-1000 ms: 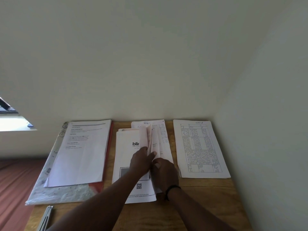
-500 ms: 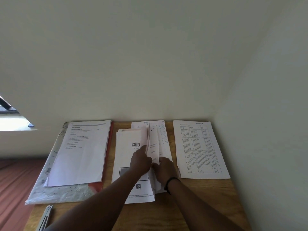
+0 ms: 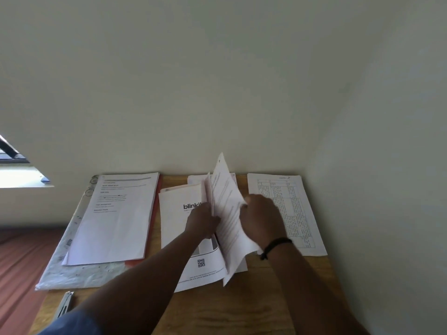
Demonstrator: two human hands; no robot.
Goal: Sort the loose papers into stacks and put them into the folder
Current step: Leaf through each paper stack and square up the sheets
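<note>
- Landmark = middle pile (image 3: 191, 240) on the wooden surface (image 3: 242, 308), the one w/ "blinkit" printed on its top sheet plus a QR code nearer me.
- My right hand (image 3: 262, 220) grips a sheet (image 3: 228, 213) by its right edge; it stands up on edge off the right side of the middle pile, bowed.
- My left hand (image 3: 202, 222) rests on the pile just left of that raised sheet, fingers tucked at the fanned edges; can't tell if it pinches one or only presses.
- Handling, my guess: paper is light, thin, floppy, creases easily. Best taken at a long edge, other hand flat on the pile so nothing slides.
- Left of the pile: a printed letter-type page (image 3: 116, 218) on what I take to be the folder (image 3: 79, 269) – clear cover, red edge showing. Text there too small to read.
- Right of the pile: a table-form sheet (image 3: 290, 211), flat, apart; handwriting at top not legible.
</note>
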